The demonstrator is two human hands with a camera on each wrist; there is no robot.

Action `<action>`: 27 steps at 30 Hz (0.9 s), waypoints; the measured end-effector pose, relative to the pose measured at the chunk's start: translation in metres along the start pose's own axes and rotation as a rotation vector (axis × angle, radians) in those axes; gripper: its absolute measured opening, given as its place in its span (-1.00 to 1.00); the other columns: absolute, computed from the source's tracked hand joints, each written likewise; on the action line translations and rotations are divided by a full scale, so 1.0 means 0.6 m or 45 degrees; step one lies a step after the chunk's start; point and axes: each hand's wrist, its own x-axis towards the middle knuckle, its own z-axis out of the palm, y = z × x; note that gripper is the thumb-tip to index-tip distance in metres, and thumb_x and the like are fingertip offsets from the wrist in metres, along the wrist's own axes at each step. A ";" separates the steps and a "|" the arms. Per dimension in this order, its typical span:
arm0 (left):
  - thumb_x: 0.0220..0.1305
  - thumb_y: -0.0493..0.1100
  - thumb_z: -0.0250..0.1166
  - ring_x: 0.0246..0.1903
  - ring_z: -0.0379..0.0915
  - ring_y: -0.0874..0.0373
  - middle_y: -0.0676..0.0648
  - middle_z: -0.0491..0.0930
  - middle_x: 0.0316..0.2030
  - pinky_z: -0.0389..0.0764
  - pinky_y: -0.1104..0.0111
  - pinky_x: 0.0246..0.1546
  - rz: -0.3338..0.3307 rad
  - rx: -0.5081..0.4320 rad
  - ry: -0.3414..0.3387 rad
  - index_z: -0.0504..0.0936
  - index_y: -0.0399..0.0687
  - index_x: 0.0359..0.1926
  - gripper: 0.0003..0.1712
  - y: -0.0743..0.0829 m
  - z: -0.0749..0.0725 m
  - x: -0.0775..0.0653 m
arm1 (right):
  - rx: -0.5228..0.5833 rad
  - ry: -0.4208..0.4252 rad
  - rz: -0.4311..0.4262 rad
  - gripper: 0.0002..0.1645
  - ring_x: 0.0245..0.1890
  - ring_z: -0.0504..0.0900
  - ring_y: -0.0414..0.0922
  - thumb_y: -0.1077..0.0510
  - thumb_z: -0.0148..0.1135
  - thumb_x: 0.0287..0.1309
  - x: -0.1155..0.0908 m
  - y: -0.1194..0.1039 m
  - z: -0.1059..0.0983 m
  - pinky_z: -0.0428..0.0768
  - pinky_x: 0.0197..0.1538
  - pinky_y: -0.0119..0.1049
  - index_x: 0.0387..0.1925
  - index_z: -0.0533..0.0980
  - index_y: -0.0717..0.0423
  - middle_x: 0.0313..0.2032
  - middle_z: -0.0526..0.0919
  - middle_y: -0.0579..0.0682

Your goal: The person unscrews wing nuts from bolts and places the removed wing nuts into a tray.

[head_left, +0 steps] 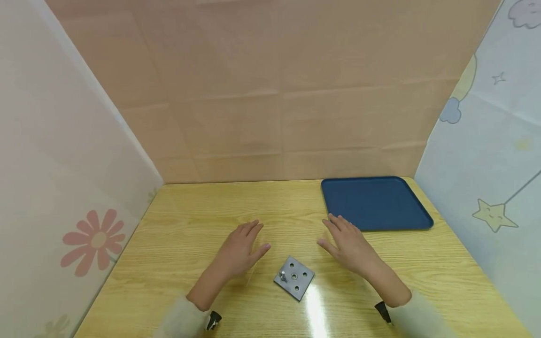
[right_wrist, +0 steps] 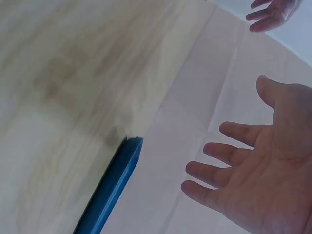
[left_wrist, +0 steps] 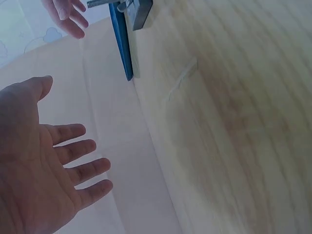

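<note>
A square grey metal plate (head_left: 301,280) lies turned at an angle on the table, with several round holes in it. A small threaded bolt (head_left: 283,276) stands at its left corner; in the left wrist view the bolt's threaded end (left_wrist: 101,2) juts out from the plate (left_wrist: 142,13). My left hand (head_left: 237,250) hovers to the left of the plate, fingers extended and thumb spread, holding nothing. On the other side my right hand (head_left: 351,246) is likewise raised, palm empty, its fingertips overlapping the near left edge of the blue tray (head_left: 380,202) in the head view.
The tray sits at the back right of the wood-grain table (head_left: 203,206). A brown paper-like backdrop (head_left: 270,117) rises behind the table. Pale patterned panels stand at the left (head_left: 55,164) and the right (head_left: 486,155). Light glares off the table below the plate.
</note>
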 end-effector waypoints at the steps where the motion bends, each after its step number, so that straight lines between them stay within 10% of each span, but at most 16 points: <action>1: 0.50 0.34 -0.01 0.41 0.23 -0.16 -0.18 0.29 0.45 0.33 -0.07 0.37 0.001 0.004 -0.011 0.29 -0.12 0.49 -0.19 0.002 0.002 -0.002 | 0.003 -0.006 -0.011 -0.22 0.45 0.19 0.36 -0.19 0.13 0.44 -0.001 -0.003 0.003 0.24 0.36 0.37 0.43 0.31 0.26 0.44 0.27 0.34; 27: 0.55 -0.01 0.02 0.31 0.39 -0.05 -0.12 0.51 0.29 0.44 0.03 0.31 0.095 0.007 -0.213 0.38 -0.12 0.42 -0.46 0.029 0.037 -0.016 | 0.052 -0.262 -0.037 -0.20 0.20 0.52 0.21 -0.18 0.32 0.29 -0.020 -0.073 0.034 0.59 0.13 0.13 0.35 0.41 0.25 0.21 0.54 0.18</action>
